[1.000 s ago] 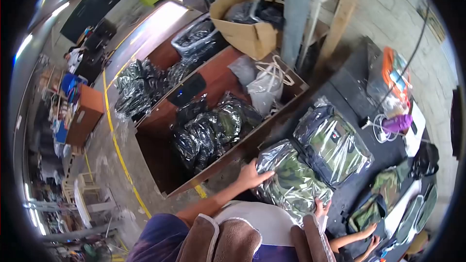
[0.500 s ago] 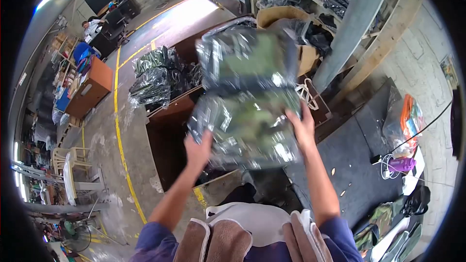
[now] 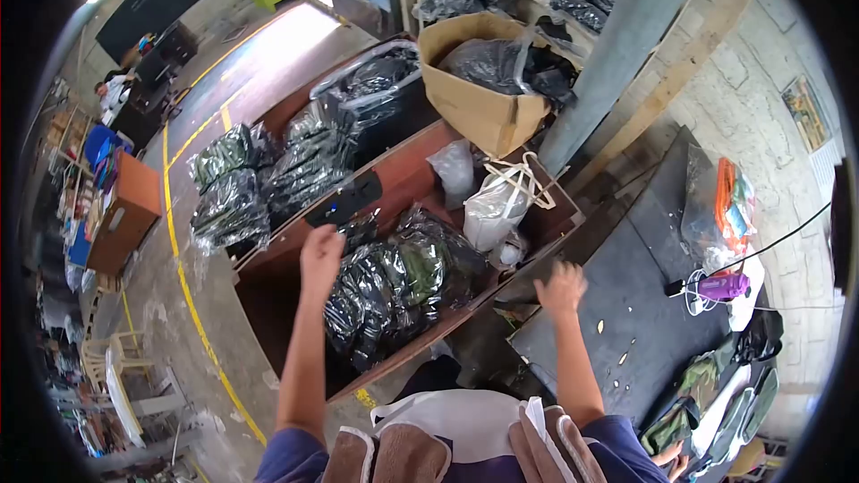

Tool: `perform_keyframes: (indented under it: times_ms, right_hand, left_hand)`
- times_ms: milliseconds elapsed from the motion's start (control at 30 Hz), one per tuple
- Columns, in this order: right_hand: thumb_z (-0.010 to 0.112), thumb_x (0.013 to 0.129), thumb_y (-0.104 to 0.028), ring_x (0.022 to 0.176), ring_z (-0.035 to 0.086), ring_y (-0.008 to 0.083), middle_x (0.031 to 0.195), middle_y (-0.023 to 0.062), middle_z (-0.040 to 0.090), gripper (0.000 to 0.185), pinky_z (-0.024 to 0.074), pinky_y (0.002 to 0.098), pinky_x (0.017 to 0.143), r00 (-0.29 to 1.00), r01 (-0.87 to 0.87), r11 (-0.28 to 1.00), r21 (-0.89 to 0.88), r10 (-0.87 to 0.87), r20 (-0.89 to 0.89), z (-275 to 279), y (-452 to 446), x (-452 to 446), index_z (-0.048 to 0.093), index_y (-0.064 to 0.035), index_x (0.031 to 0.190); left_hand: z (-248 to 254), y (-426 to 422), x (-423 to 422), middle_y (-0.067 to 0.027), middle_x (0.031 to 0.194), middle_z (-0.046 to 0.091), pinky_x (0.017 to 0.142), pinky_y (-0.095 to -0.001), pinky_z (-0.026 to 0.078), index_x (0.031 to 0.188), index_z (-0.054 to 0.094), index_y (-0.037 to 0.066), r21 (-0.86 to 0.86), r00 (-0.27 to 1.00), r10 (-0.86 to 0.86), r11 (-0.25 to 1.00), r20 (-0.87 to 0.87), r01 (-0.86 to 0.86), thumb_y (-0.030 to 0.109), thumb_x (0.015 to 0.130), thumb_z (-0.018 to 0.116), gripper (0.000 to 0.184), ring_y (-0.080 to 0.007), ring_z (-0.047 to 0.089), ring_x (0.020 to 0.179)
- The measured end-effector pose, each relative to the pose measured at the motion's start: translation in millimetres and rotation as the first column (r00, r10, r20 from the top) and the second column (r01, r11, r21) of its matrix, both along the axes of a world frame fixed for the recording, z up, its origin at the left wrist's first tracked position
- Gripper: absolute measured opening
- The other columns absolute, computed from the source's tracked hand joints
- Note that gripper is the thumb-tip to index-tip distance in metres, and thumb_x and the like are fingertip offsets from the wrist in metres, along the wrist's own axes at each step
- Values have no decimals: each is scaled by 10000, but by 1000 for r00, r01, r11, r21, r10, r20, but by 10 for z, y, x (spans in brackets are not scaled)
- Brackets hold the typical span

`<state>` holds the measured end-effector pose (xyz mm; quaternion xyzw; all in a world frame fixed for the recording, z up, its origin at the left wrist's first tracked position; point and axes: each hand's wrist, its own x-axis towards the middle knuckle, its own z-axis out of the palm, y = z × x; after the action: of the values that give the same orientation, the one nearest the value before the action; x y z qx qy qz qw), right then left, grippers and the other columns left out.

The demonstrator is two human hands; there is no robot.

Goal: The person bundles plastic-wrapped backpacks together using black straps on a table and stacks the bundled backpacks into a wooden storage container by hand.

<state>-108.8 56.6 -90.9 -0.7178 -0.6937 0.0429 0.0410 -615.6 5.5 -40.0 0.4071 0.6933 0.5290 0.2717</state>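
So the plastic-wrapped packs (image 3: pixel 394 282) sit in a heap in the near bin (image 3: pixel 407 168), just right of the left fingers and well left of the right ones. They're dark, with a bit of green showing through the shiny wrap. The left hand (image 3: pixel 319 258) is up by the bin's far side, fingers loosely bent; can't tell how far they close, or whether they touch anything. The right hand (image 3: pixel 562 289) has its fingers spread wide, seen against the edge of the black table (image 3: pixel 591 385). Can't tell if it touches that either.

Past the left fingers, a bit farther off, there's a wrapped stack (image 3: pixel 309 161), with some green packs (image 3: pixel 228 188) to the left of it. Between the two hands but farther out than the fingers, a white sack (image 3: pixel 492 215) with straps leans in the bin, and a cardboard box (image 3: pixel 488 121) full of dark plastic stands behind it.

Right of the right fingers, along the table's far side, there's a purple bottle (image 3: pixel 723 286) by a white cable (image 3: pixel 693 302), with an orange bundle (image 3: pixel 727 206) in clear plastic beyond. Lower right of those fingers, a co-worker's hand (image 3: pixel 671 456) is right by a camo piece (image 3: pixel 689 402).
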Motion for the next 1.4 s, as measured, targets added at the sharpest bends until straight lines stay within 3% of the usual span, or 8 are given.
perform_keyframes:
  times_ms: [33, 233, 367, 500, 633, 800, 1033, 1400]
  right_hand:
    - [763, 853, -415, 1514, 254, 462, 1602, 133, 398, 740, 258, 700, 1153, 987, 158, 978, -137, -161, -9, -139, -76, 215, 516, -56, 1451]
    - [736, 823, -413, 1550, 201, 459, 1609, 70, 410, 501, 121, 690, 1231, 979, 155, 982, 105, -138, -150, -422, -235, 347, 691, -171, 1260]
    - [735, 807, -387, 1543, 222, 451, 1574, 59, 447, 457, 139, 673, 1231, 972, 168, 977, 128, -143, -189, -368, -206, 389, 708, -190, 1218]
    - [742, 779, -349, 1548, 215, 438, 1573, 48, 442, 442, 157, 673, 1227, 964, 180, 978, 105, -155, -214, -294, -162, 415, 720, -185, 1189]
    - [734, 783, -344, 1549, 213, 432, 1572, 44, 442, 447, 147, 674, 1229, 955, 201, 977, 67, -180, -238, -246, -135, 438, 723, -184, 1201]
    - [733, 785, -340, 1552, 209, 425, 1573, 41, 438, 460, 135, 674, 1232, 952, 187, 981, 49, -168, -256, -242, -154, 468, 723, -183, 1218]
    - [710, 818, -373, 1562, 171, 423, 1595, 26, 396, 479, 127, 678, 1235, 958, 166, 986, 10, -158, -238, -207, -183, 454, 712, -182, 1257]
    - [747, 800, -381, 1566, 127, 458, 1631, 54, 355, 590, 135, 694, 1225, 968, 157, 987, -35, -161, -191, -208, -312, 462, 645, -185, 1347]
  left_hand:
    - [-21, 227, 267, -45, 1004, 718, 868, -273, 543, 1187, 706, 7, -19, 996, -82, 996, 27, 83, 169, 986, 727, 259, -109, 672, 926]
    - [548, 2249, 1915, -127, 1019, 775, 818, -332, 579, 1071, 756, 50, 147, 874, -436, 870, -213, 470, 186, 963, 726, 177, -225, 760, 936]
    - [725, 3726, 2685, -149, 959, 759, 801, -404, 571, 1058, 775, 92, 201, 833, -426, 835, -354, 512, 309, 933, 725, 255, -325, 736, 845]
    - [1024, 4549, 3127, -125, 1152, 713, 942, -475, 533, 1127, 774, 151, 251, 685, -137, 865, -715, 435, 351, 870, 787, 326, -328, 651, 1143]
    - [1110, 4862, 3186, -74, 1130, 739, 1001, -564, 477, 1065, 810, 240, -275, 302, -354, 922, -885, 272, 419, 842, 804, 285, -338, 606, 1200]
    - [1478, 5253, 3127, -103, 983, 768, 930, -511, 524, 1024, 804, 234, -34, 589, -272, 923, -761, 382, 419, 930, 695, 235, -347, 696, 1044]
    - [3240, 4895, 2915, -166, 1112, 760, 867, -402, 551, 1138, 741, 14, 563, 853, -136, 697, -504, 444, 321, 1004, 647, 348, -297, 723, 1025]
    - [5804, 1494, 2254, -70, 981, 729, 674, -302, 528, 1163, 710, 62, 903, 799, 458, 360, -390, 234, 265, 1066, 590, 255, -166, 645, 782]
